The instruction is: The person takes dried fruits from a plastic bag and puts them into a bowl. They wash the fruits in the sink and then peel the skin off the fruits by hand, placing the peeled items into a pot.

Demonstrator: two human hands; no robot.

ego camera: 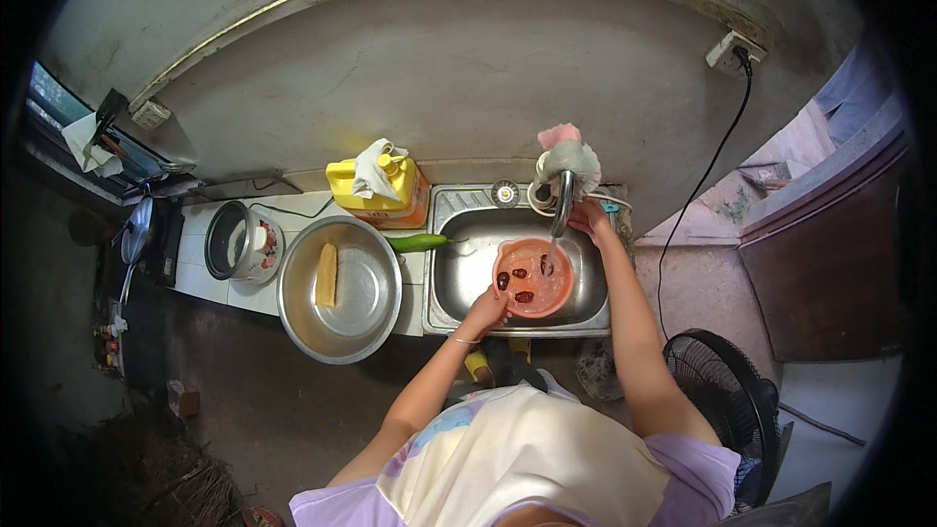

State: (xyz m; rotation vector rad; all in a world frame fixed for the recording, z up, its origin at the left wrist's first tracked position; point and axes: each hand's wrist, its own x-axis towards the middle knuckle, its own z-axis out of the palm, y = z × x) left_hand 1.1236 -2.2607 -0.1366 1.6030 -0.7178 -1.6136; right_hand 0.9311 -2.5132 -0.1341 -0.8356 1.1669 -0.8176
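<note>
My left hand (486, 312) grips the near-left rim of an orange plastic bowl (560, 298) inside the stainless steel sink (461, 267). Several dark red dried fruits (524, 297), which look like jujubes, lie in water in the bowl. From the curved metal faucet (563, 205) a stream of water runs into it. My right hand (588, 218) is at the base of the faucet, on its right side. Its fingertips are partly hidden there, so what they touch does not show.
Left of the sink lie a green pepper (421, 242), a large metal basin (293, 307) holding a yellowish loofah-like piece (326, 275), and a floral electric cooker (260, 252). A yellow jug (381, 197) stands behind. Cloths (575, 161) hang by the faucet. A fan (721, 388) stands right.
</note>
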